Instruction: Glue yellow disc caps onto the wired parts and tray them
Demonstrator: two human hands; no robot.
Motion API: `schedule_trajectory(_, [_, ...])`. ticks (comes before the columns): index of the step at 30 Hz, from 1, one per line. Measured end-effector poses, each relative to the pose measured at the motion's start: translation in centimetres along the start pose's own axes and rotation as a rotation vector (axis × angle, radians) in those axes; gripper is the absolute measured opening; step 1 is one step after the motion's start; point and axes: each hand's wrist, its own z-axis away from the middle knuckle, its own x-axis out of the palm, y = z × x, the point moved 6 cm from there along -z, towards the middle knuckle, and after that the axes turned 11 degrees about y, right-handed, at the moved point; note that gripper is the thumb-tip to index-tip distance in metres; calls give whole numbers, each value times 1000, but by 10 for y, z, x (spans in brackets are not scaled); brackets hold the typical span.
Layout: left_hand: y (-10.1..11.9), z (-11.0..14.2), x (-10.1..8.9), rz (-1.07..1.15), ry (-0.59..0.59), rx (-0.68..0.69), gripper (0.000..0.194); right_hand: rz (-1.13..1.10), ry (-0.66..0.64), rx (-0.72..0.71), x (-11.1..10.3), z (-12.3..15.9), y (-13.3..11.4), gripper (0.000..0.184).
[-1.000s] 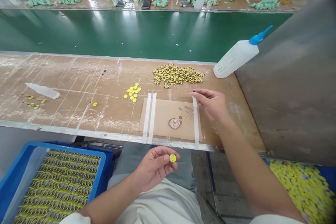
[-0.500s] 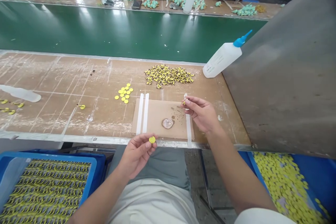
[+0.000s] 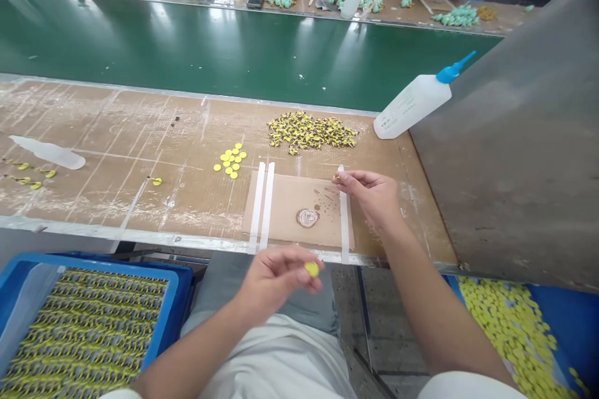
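Observation:
Pinched between the thumb and fingers of my left hand (image 3: pixel 276 277) is a round yellow disc (image 3: pixel 311 269), held in front of the table edge. My right hand (image 3: pixel 372 196) is closed on a small yellow-and-black piece (image 3: pixel 336 177) above the right side of a cardboard sheet (image 3: pixel 285 199); its shape is mostly hidden by the fingers. A whitish glob of glue (image 3: pixel 307 217) lies on the cardboard. Behind it is a pile of small yellow-and-black pieces (image 3: pixel 311 132). Several loose yellow discs (image 3: pixel 233 159) lie left of the pile.
A glue bottle (image 3: pixel 414 106) leans against a metal panel (image 3: pixel 519 137) at right. Below are a blue tray (image 3: pixel 171 299) of yellow-and-black pieces at left and a bin of yellow discs (image 3: pixel 505 324) at right. Co-workers sit beyond the green belt (image 3: pixel 187 56).
My left hand has moved right with the yellow disc, closer to below the cardboard. The right hand keeps its small piece near the cardboard's right side. The whole view has shifted slightly.

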Motion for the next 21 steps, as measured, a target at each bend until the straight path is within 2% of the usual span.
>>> schedule_trajectory(2, [-15, 7, 18, 4, -122, -85, 20, 74, -21, -34, -1, -1, -1, 37])
schedule_trajectory(5, [-21, 7, 22, 23, -127, -91, 21, 245, -67, -111, -3, -1, -4, 42])
schedule_trajectory(9, [-8, 0, 4, 7, -51, 0, 16, 422, -52, -228, -11, -2, -10, 35])
schedule_trajectory(15, [23, -7, -29, -36, 129, 158, 17, 556, -112, -268, -11, -2, -19, 25])
schedule_trajectory(18, [42, -15, -46, -43, 226, 256, 21, 691, -124, -432, -6, 1, -30, 13])
schedule_trajectory(21, [58, -24, -60, -49, 296, 347, 22, 757, -158, -590, -1, 5, -33, 15])
